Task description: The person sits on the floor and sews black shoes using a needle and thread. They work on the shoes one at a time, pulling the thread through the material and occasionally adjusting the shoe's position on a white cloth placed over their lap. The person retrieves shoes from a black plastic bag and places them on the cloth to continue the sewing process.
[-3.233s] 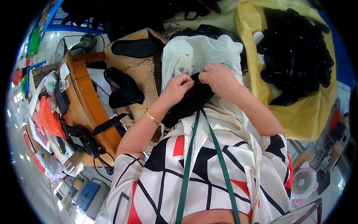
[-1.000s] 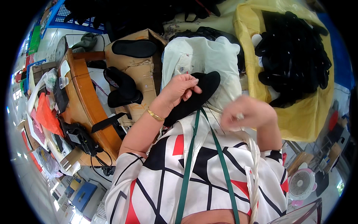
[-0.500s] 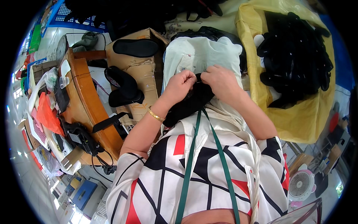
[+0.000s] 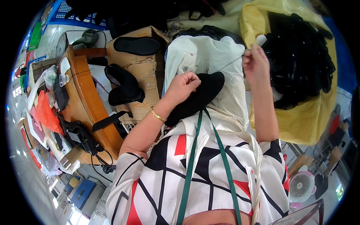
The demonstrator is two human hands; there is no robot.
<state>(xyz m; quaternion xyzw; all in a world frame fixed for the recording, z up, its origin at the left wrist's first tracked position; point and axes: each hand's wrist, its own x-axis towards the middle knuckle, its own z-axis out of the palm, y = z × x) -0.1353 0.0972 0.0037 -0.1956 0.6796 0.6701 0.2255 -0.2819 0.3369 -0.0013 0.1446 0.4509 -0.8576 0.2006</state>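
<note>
Across my lap lies a black cloth slipper (image 4: 212, 88), its rounded end pointing up and to the right. My left hand (image 4: 183, 87) is closed in a pinch on its upper edge; the fingertips partly hide what they grip. My right hand (image 4: 257, 65) is raised to the right beside a yellow sack, fingers pinched together and slightly blurred. A thin dark thread (image 4: 233, 60) stretches taut from the slipper toward this hand. Whether a needle is in the fingers is too small to tell. Beneath the slipper, a white cloth (image 4: 210, 52) covers my lap.
The yellow sack (image 4: 292, 129) at right holds many black slipper pieces (image 4: 300, 63). Left of my lap, a cardboard box (image 4: 144, 69) carries a flat black sole (image 4: 136, 46) and black slippers (image 4: 123, 86). Further left stands a wooden table (image 4: 88, 97); a fan (image 4: 302, 185) is at lower right.
My right hand has left the slipper and swung up and to the right, drawing out the thread. My left hand stays on the slipper, whose rounded end is now uncovered.
</note>
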